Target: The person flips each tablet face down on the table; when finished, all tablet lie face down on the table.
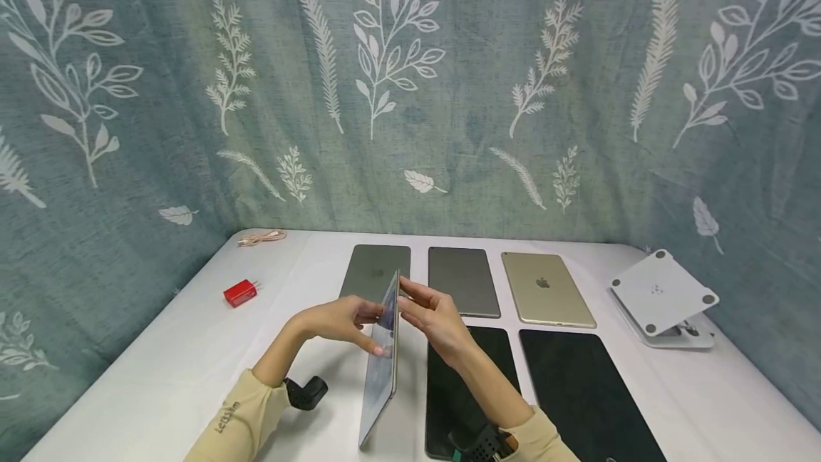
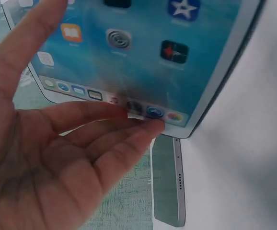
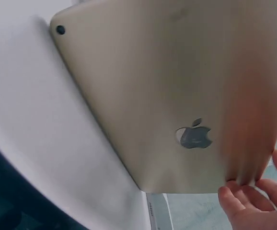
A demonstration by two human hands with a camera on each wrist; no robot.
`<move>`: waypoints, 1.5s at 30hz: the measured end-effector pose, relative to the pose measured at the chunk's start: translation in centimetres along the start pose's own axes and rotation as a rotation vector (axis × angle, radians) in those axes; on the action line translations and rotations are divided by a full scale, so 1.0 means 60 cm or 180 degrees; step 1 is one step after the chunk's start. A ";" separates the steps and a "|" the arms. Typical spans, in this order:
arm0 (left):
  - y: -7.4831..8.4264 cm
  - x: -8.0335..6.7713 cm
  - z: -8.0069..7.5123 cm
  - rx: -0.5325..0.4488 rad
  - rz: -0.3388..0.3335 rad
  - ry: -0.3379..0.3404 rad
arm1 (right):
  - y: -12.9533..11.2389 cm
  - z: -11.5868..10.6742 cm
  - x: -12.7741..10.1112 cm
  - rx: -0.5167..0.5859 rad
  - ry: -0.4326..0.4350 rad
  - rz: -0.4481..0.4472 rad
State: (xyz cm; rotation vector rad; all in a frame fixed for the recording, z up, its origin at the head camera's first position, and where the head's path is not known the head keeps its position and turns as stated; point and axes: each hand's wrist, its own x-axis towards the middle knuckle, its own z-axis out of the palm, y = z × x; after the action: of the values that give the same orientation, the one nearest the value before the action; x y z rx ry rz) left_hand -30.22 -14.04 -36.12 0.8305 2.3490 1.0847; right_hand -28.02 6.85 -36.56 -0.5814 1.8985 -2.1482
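A gold-backed tablet (image 1: 378, 394) stands tilted up on its side between my hands. Its lit screen with app icons (image 2: 129, 62) faces my left hand (image 1: 340, 319), whose extended fingertips touch the glass near one short edge; the thumb lies over the screen too. On the back, marked with an apple logo (image 3: 194, 136) and a camera at the corner, my right hand (image 1: 439, 316) holds the far edge with fingertips and thumb. A dark grey-green tablet (image 1: 368, 273) lies face down just beyond, partly hidden by the left hand and the held tablet.
Behind, a grey tablet (image 1: 463, 280) and a gold tablet (image 1: 548, 289) lie face down. Two black-screened tablets, one nearer (image 1: 452, 405) and one further right (image 1: 586, 391), lie face up. A white folding stand (image 1: 667, 298) is at right; a red charger (image 1: 241, 294) and coiled cable (image 1: 261, 237) at left.
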 end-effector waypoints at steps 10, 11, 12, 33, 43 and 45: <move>0.015 -0.027 -0.037 -0.0640 0.0341 0.0042 | 0.030 0.020 -0.004 -0.0483 -0.0420 -0.0066; 0.017 -0.032 -0.042 -0.0678 0.0406 0.0052 | 0.033 0.024 -0.004 -0.0532 -0.0476 -0.0021; 0.020 -0.037 -0.046 -0.0706 0.0448 0.0064 | 0.036 0.028 -0.005 -0.0603 -0.0510 0.0027; 0.021 -0.120 -0.104 -0.0148 0.0228 0.0133 | 0.053 0.038 -0.008 -0.2820 -0.0978 0.0295; -0.009 -0.093 -0.083 0.0200 -0.0348 0.0125 | 0.042 0.018 -0.010 -0.3253 -0.1012 0.0412; -0.018 -0.084 -0.078 0.0294 -0.0392 0.0181 | 0.041 0.018 -0.012 -0.3399 -0.1020 0.0471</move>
State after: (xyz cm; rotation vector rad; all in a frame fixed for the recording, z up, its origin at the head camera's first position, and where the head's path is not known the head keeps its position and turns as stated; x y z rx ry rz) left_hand -29.67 -20.46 -33.53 0.6849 2.4780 0.9679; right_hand -27.14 5.82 -39.00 -0.8303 2.6366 -0.7319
